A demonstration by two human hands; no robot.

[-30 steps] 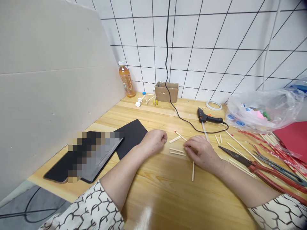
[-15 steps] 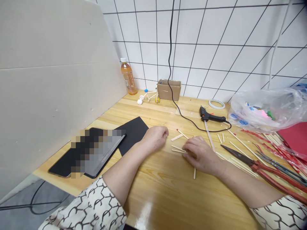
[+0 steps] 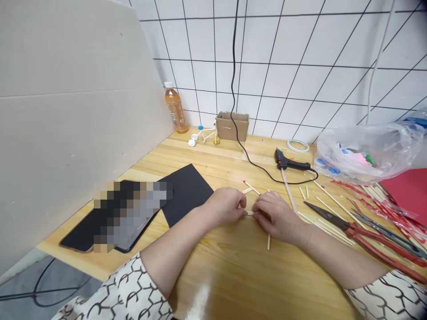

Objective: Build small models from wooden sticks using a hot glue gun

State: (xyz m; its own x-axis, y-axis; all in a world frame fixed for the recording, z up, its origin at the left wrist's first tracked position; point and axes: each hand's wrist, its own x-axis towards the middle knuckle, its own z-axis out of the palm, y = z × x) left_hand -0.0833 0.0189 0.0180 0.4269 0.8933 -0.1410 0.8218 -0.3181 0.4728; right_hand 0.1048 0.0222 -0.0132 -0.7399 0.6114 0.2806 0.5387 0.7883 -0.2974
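Two short pale wooden sticks [image 3: 250,213] lie side by side between my hands, just over the table. My left hand [image 3: 228,206] pinches their left ends, fingers closed. The fingers of my right hand [image 3: 278,216] are closed on the right ends and hide part of them. Just beyond my fingertips are a red-tipped matchstick [image 3: 251,186] and a short pale stick [image 3: 247,190]. Another stick [image 3: 268,242] pokes out from under my right hand towards me.
To the right lie red-handled pliers [image 3: 355,232], scissors [image 3: 390,230], a corded glue gun [image 3: 292,163] and bagged matchsticks [image 3: 373,195]. A small stick model [image 3: 208,134], cardboard box [image 3: 233,126] and drink bottle [image 3: 175,110] stand behind. Black paper [image 3: 183,186] and phones [image 3: 83,231] are left.
My left hand has moved right and a little down, and has taken the left ends of the two sticks. My right hand stays nearly in place, still gripping them.
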